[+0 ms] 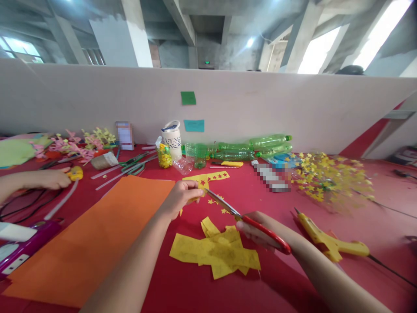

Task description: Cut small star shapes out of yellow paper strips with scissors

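My left hand [182,198] is closed in a pinch, with a bit of yellow paper [194,199] at its fingertips. My right hand [259,228] grips red-handled scissors [265,232], whose blades point up and left to the pinched paper. Whether the blades touch the paper is hard to tell. Behind my left hand lies a yellow paper strip [213,176] with star-shaped holes. Small yellow stars [215,200] are scattered just beyond the blades. Below them, crossed yellow paper pieces [216,250] with dark smudges form a loose pile.
At left, another person's hand [55,178] is at a yellow object [76,173]. Orange sheets [107,234] lie left. A yellow glue gun [329,241] and star branches [329,178] lie right. Green bottles [234,154] and a white tumbler [172,141] line the partition [234,104].
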`<state>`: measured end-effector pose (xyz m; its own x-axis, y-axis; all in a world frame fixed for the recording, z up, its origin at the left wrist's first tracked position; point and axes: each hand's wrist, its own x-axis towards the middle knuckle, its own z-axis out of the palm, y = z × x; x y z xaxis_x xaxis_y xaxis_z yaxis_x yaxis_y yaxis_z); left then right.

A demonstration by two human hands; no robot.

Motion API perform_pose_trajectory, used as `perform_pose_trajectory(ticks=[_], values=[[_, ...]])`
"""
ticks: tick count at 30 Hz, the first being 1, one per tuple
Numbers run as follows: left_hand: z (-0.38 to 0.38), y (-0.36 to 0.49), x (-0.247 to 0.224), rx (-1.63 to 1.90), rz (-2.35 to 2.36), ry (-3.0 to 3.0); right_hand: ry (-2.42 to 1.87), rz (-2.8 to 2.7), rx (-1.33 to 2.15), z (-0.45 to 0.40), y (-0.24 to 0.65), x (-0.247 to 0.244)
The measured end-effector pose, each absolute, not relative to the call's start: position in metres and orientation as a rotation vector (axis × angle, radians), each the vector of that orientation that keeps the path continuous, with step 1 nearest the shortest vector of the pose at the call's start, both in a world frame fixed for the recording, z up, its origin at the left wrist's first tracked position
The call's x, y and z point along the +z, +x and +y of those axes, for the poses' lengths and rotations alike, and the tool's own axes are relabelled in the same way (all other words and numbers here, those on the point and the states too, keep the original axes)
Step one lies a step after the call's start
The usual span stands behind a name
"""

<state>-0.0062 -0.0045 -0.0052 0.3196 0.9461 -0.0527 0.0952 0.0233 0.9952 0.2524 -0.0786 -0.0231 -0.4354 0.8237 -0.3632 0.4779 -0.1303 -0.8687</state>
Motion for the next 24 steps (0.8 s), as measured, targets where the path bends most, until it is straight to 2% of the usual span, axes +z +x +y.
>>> perform_pose_trajectory(ticks=[24], values=[[-0.0035, -0.01, -0.0052, 0.852, 1.059, 1.378, -1.462, -1.883, 1.557, -0.0786, 0.2531, -0.0216]])
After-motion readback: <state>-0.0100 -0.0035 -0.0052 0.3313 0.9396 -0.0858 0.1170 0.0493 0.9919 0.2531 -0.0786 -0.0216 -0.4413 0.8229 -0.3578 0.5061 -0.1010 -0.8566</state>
